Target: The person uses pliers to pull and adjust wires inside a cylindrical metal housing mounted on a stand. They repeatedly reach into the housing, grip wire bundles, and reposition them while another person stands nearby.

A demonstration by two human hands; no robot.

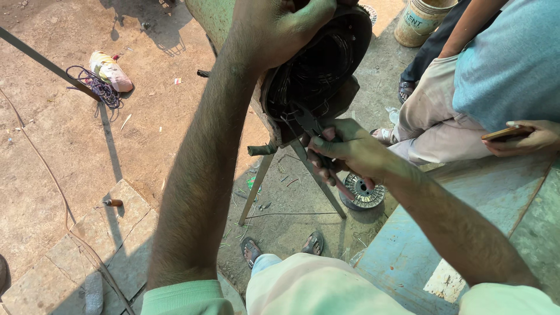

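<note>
- Pliers (312, 125) sit gripped in the right hand (350, 153), jaws at the dark wire coils.
- Motor housing (318, 70) is grasped on top by the left hand (274, 26).

bare dusty concrete floor (70, 140) with stone slabs (87, 245) at lower left. on it: tangled purple cord (99, 87) beside a crumpled bag (111, 71), finned metal disc (363, 192), plastic bucket (421, 20) top right, metal stand legs (256, 186), scattered wire scraps (245, 224).
</note>
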